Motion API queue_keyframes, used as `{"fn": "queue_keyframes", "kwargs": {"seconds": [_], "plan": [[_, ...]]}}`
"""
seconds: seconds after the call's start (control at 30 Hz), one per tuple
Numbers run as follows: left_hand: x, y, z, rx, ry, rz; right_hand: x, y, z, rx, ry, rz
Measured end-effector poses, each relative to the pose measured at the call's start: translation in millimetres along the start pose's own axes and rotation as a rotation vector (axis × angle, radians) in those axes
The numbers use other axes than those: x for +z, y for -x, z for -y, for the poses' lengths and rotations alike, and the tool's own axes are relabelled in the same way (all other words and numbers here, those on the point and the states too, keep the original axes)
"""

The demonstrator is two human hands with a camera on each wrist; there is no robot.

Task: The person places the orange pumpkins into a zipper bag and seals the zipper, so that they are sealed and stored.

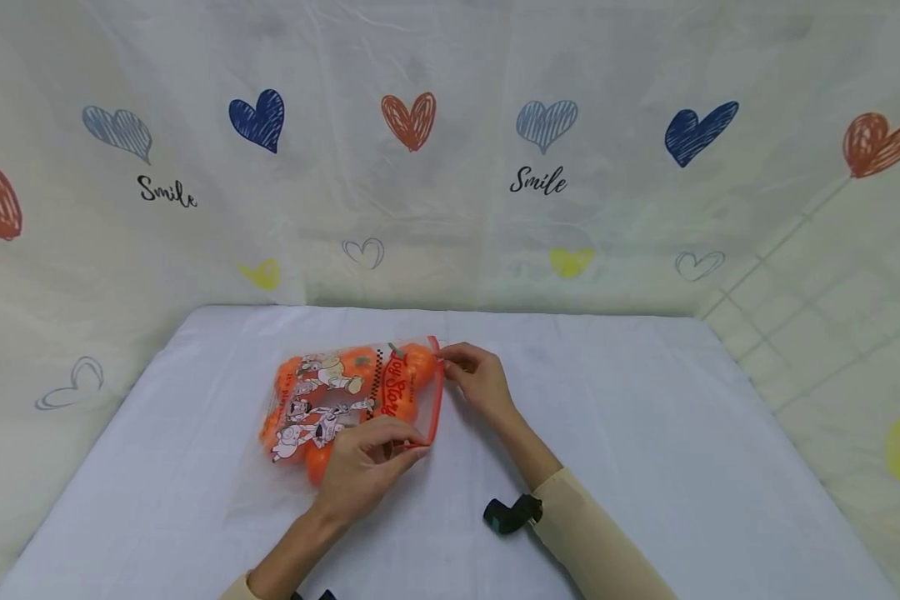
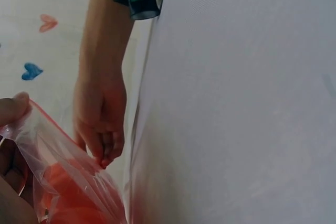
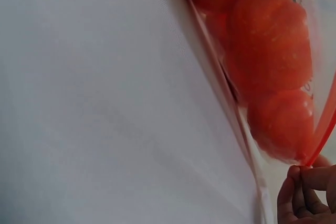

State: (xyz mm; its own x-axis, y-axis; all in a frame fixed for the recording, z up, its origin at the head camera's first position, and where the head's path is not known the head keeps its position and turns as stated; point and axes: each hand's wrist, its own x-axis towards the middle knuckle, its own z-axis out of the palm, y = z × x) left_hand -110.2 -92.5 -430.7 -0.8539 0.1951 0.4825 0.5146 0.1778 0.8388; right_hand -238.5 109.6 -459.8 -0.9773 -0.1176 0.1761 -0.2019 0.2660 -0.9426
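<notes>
A clear zip bag (image 1: 330, 423) printed with cartoon figures and "Toy Story" lies on the white table, its red-edged mouth facing right. Inside are several orange, lobed, pumpkin-like things (image 3: 268, 40), some with green stems. My left hand (image 1: 367, 467) pinches the near end of the red zip strip (image 1: 438, 408) between thumb and fingers. At the far end of that strip, my right hand (image 1: 480, 382) pinches the bag's corner, fingertips close together. The left wrist view shows my left thumb (image 2: 14, 109) on the bag's edge.
White cloth covers the table (image 1: 645, 467). Behind it hangs a pale curtain (image 1: 465, 225) printed with hearts and "Smile". A dark wrist camera (image 1: 512, 513) is strapped at my right sleeve (image 1: 592, 533).
</notes>
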Motion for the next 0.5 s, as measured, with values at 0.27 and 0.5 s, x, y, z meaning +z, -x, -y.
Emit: {"fn": "queue_keyframes", "kwargs": {"seconds": [0.27,0.5], "plan": [[-1.8,0.6,-0.1,-0.035,0.001,0.006,1.5,-5.0,-0.7,-0.007,0.038,-0.013],[-1.9,0.4,0.9,-0.016,0.004,0.004,4.1,-8.3,-0.7,0.009,0.014,-0.037]]}}
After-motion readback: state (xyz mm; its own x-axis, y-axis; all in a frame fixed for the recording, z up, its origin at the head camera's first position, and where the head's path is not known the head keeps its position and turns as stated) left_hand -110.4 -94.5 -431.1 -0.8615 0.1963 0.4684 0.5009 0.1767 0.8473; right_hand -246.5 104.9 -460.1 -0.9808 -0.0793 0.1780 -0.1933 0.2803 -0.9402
